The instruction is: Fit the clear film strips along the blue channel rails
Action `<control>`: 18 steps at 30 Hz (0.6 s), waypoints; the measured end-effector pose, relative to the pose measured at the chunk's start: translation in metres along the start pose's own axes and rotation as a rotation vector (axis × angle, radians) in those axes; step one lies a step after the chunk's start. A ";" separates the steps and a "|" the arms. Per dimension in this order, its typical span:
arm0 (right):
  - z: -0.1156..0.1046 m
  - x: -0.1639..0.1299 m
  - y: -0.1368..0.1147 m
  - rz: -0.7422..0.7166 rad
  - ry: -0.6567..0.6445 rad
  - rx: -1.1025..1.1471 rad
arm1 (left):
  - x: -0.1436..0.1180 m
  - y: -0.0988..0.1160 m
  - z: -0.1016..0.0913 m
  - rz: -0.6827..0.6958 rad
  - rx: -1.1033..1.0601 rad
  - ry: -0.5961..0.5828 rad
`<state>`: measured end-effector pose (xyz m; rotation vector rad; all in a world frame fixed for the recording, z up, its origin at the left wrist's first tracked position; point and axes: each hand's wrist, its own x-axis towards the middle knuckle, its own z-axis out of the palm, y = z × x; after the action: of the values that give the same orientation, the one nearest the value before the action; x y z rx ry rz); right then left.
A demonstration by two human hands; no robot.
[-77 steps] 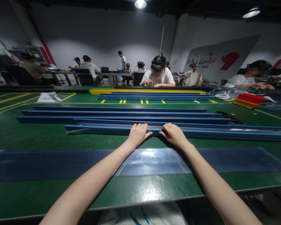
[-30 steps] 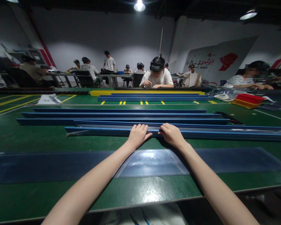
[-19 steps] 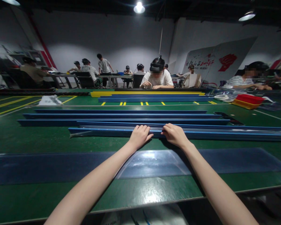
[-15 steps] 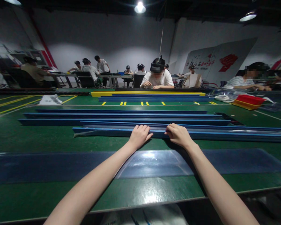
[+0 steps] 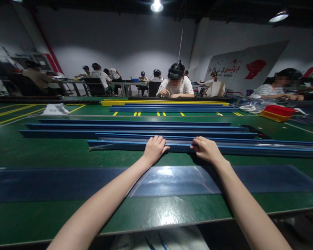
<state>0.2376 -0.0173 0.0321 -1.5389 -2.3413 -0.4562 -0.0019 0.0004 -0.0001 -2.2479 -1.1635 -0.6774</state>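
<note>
Both my arms reach forward over a green table (image 5: 36,152). My left hand (image 5: 153,149) and my right hand (image 5: 206,150) each grip the near edge of a long blue rail (image 5: 250,149), fingers curled over its top. The rail lies across the table from left to right, with a clear film strip along its upper face and a loose film end at its left tip (image 5: 94,147). The hands are about a hand's width apart. A long dark blue sheet (image 5: 54,184) lies flat on the table between the rail and me, under my forearms.
Several more blue rails (image 5: 120,129) lie parallel behind the held one, with blue and yellow rails (image 5: 164,103) further back. A person (image 5: 176,86) sits opposite. Red and yellow trays (image 5: 278,111) stand at the right. Other people sit at tables behind.
The blue rail has slid to the right under my hands. My right hand has moved right along it, widening the gap between the hands. My left hand has stayed in place.
</note>
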 end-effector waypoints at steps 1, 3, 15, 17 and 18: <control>0.000 0.000 0.000 0.000 0.000 0.000 | 0.000 0.000 0.000 -0.004 -0.005 -0.005; 0.000 0.000 0.000 0.002 0.000 -0.002 | 0.000 0.000 -0.001 -0.008 -0.016 -0.018; 0.002 0.000 -0.002 -0.019 -0.009 -0.014 | -0.001 0.000 0.001 -0.031 -0.039 -0.061; 0.002 0.000 -0.004 -0.022 -0.013 -0.017 | -0.002 0.000 0.002 -0.037 -0.040 -0.064; 0.002 0.001 -0.005 -0.021 -0.016 -0.016 | -0.002 0.000 0.002 -0.038 -0.039 -0.067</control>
<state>0.2329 -0.0181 0.0304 -1.5316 -2.3731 -0.4703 -0.0023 0.0010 -0.0029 -2.3023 -1.2375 -0.6497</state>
